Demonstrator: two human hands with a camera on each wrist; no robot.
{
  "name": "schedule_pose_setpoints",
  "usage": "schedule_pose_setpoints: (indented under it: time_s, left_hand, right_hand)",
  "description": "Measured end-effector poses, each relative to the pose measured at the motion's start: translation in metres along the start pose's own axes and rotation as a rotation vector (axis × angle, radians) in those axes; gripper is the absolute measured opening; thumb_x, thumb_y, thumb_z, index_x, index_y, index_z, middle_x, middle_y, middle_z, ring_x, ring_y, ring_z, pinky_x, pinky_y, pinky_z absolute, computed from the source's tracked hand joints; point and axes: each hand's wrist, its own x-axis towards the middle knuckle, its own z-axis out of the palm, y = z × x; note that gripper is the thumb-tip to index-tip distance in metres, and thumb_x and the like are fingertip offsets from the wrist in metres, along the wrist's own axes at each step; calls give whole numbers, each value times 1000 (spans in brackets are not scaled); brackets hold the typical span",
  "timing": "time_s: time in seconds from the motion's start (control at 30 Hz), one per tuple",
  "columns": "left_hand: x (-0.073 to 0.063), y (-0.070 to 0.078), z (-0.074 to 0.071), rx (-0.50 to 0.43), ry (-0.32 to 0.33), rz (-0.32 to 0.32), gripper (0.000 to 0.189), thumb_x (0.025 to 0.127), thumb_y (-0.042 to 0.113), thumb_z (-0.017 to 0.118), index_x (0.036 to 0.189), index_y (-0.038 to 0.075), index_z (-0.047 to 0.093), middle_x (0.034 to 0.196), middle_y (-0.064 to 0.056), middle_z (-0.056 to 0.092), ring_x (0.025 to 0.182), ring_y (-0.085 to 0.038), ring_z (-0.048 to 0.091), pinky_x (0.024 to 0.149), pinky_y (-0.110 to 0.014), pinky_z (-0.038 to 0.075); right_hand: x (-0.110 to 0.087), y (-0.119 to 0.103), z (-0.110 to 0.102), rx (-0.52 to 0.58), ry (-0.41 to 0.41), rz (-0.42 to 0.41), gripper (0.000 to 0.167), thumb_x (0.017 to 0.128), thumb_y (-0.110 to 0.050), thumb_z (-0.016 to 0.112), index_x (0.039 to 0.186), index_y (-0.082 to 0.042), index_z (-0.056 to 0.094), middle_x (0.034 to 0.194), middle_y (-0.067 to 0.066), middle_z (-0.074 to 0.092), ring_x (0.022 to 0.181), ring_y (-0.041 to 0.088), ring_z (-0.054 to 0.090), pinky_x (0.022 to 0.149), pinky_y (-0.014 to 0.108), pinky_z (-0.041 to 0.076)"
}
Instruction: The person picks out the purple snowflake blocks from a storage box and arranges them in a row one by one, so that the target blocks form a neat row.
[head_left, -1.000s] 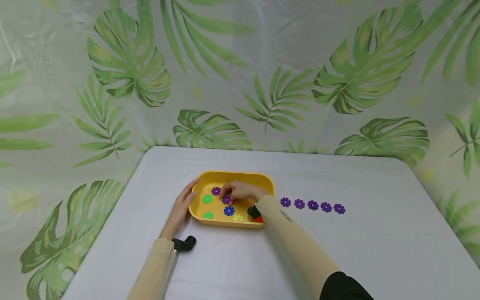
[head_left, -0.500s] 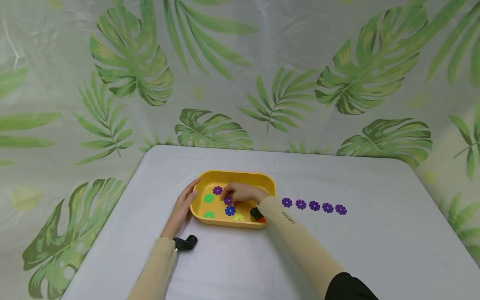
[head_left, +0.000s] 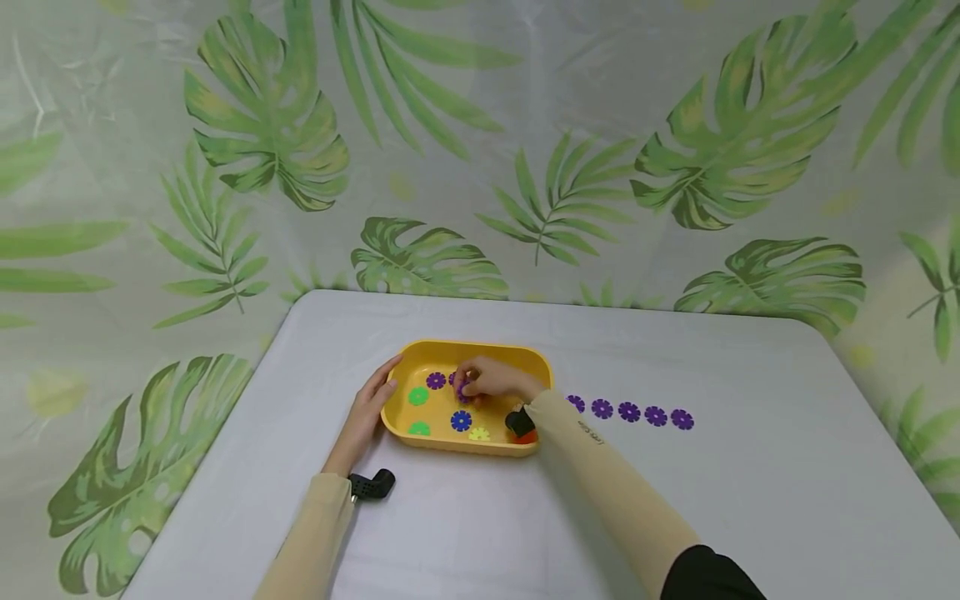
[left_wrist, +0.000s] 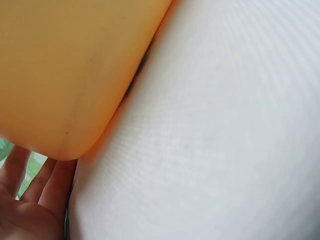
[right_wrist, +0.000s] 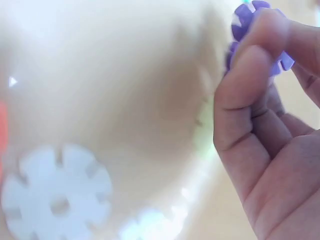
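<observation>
At the left end of the yellow plastic tray (head_left: 468, 447), my left hand (head_left: 369, 404) rests on the rim. In the left wrist view its fingers (left_wrist: 52, 185) lie fairly straight along the outside wall. Inside the tray my right hand (head_left: 491, 377) pinches a purple notched plastic disc (head_left: 464, 393) between thumb and index finger. The right wrist view shows this purple disc (right_wrist: 286, 61) partly covered by the fingers. Close by in the tray are another purple disc (head_left: 436, 381), a blue disc (head_left: 461, 421), green discs (head_left: 417, 397) and a yellow disc (head_left: 479, 434).
Right of the tray, several purple discs (head_left: 628, 412) lie in a row on the white-covered table (head_left: 750, 483). Red pieces (head_left: 527, 437) sit in the tray's right corner beneath my wrist camera. A leaf-print sheet (head_left: 555, 200) hangs behind the table.
My right hand has drawn slightly right and picked up a purple disc from near the blue one, uncovering another purple disc behind. My left hand stays on the tray.
</observation>
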Motion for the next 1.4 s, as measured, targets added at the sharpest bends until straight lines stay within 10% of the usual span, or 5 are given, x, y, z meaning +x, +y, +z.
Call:
schedule_pose_setpoints:
  time_s: [0.4, 0.77, 1.1, 1.4]
  left_hand:
    - [9, -26, -4, -1, 29, 16, 44, 104, 26, 42, 148, 21, 39, 154, 1, 29, 141, -16, 22, 115, -38, 17]
    - [9, -27, -3, 3, 33, 6, 44, 103, 30, 44, 146, 25, 41, 152, 5, 30, 139, -13, 25, 114, -36, 20]
    - [7, -27, -2, -4, 29, 4, 43, 104, 27, 42, 147, 25, 39, 153, 4, 29, 140, -14, 24, 115, -37, 19]
    - [8, -27, -2, -15, 33, -5, 43, 104, 27, 43, 147, 25, 40, 153, 5, 30, 139, -13, 24, 115, -36, 19]
  right_hand:
    - [-72, 5, -63, 129, 61, -48, 27, 96, -8, 54, 116, 10, 55, 89, 11, 58, 64, 20, 58, 66, 44, 57]
    - [-169, 81, -115, 233, 227, 35, 34, 99, -16, 52, 121, 10, 49, 91, 18, 57, 72, 23, 60, 76, 49, 55]
    - [-254, 155, -123, 256, 372, 188, 36, 101, -18, 48, 122, 11, 45, 88, 13, 56, 72, 21, 59, 67, 35, 54]
    - [-283, 182, -118, 153, 442, 288, 29, 100, -9, 45, 118, 14, 48, 87, 13, 55, 66, 19, 59, 60, 30, 56]
